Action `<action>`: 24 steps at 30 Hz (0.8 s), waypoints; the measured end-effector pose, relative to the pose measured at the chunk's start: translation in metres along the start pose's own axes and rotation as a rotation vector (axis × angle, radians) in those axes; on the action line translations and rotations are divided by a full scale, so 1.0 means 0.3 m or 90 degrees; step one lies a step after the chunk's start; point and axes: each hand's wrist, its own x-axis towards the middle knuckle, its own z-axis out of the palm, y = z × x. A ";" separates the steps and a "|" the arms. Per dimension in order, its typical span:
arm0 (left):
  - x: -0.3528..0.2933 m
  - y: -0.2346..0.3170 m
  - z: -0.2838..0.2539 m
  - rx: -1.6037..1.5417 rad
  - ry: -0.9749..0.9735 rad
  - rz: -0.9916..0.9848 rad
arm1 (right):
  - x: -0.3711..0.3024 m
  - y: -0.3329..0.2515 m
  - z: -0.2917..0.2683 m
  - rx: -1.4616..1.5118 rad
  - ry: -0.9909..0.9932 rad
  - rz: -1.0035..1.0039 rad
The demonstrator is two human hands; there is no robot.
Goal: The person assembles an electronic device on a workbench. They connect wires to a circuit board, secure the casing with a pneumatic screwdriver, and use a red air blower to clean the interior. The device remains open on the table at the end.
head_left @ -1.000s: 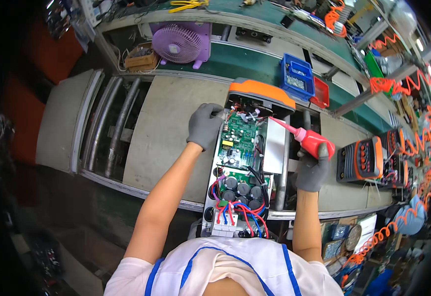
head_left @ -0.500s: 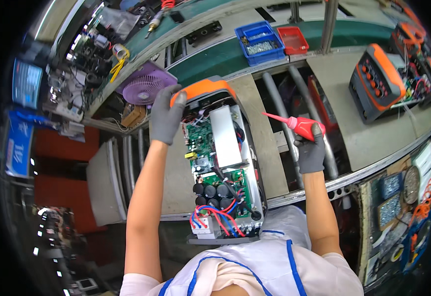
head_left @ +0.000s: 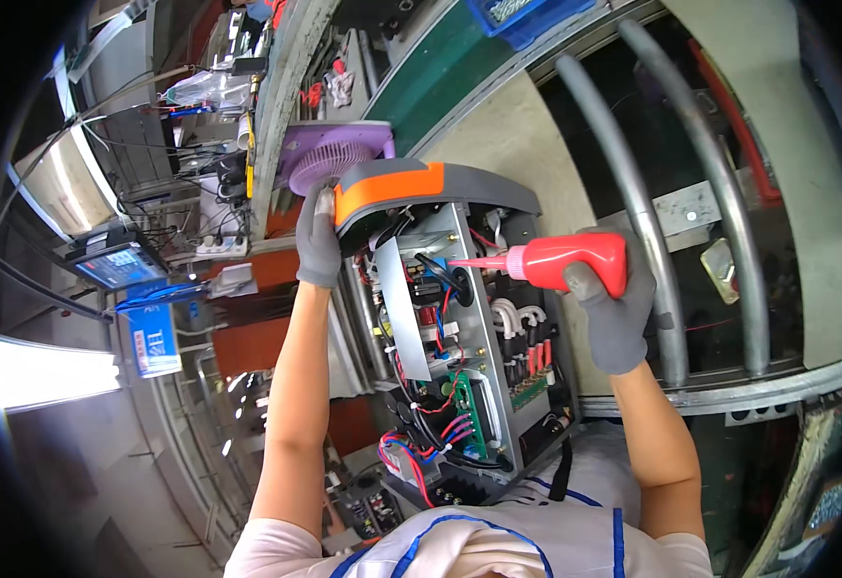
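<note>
A machine with an open casing stands in front of me, its circuit boards, wires and metal plates bare. Across its far end runs a grey and orange end panel. My left hand is closed around that panel's left edge, thumb on the near side. A red squeeze bottle with a long thin nozzle lies in the closed grip of my right hand. The nozzle points left over the machine, its tip beside a metal divider plate near the black ring and wires. I cannot tell whether the tip touches anything.
Metal rollers run along the conveyor to the right. Beyond the machine are a purple fan and a blue bin of small parts. A monitor stands at the left.
The machine has tipped, so its inner side with the divider and white cables now shows. My right hand has brought the bottle left, its nozzle over the machine. The view has shifted.
</note>
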 end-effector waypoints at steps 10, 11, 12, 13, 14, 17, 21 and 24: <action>-0.007 -0.018 0.006 -0.057 0.018 -0.052 | 0.143 0.071 0.174 -0.098 -0.105 -0.119; -0.007 -0.013 0.004 -0.055 0.015 -0.056 | 0.147 0.065 0.183 -0.125 -0.123 -0.115; -0.006 -0.011 0.000 -0.051 0.002 -0.043 | 0.149 0.055 0.191 -0.153 -0.141 -0.111; -0.006 -0.013 -0.005 -0.032 -0.001 -0.034 | 0.151 0.047 0.199 -0.181 -0.160 -0.108; -0.005 -0.017 -0.008 -0.014 -0.004 -0.025 | 0.152 0.041 0.206 -0.190 -0.163 -0.113; -0.010 -0.022 -0.007 0.000 0.007 -0.035 | 0.149 0.024 0.226 -0.227 -0.171 -0.156; -0.018 -0.027 -0.017 0.016 0.022 -0.032 | 0.148 -0.001 0.249 -0.217 -0.167 -0.262; -0.016 -0.015 -0.010 0.025 0.015 -0.029 | 0.166 -0.011 0.251 -0.224 -0.170 -0.283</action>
